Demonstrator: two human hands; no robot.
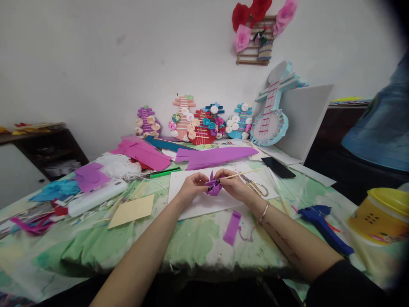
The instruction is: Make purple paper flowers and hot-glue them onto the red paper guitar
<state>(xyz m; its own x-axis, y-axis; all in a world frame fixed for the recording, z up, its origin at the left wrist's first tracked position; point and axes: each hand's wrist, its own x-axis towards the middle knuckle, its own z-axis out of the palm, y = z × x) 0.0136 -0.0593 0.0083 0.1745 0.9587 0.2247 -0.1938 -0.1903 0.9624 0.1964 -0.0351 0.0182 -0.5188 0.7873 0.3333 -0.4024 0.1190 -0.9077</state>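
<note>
Paper [214, 189], purple and gathered, is held between both hands above a white sheet [175, 187] on the surface [188, 245]. Left hand [195, 186]: grip nearly closed, thumb and fingers pinching the paper's left side. Right hand [232, 186]: grip also pinched, at the paper's right side, with a thin stick [244, 173] held and pointing rightward. Scissors [252, 185] lie just beside the right hand. Purple strip [232, 228] rests nearer the person. Black phone [277, 167] lies beyond the scissors, farther right.
</note>
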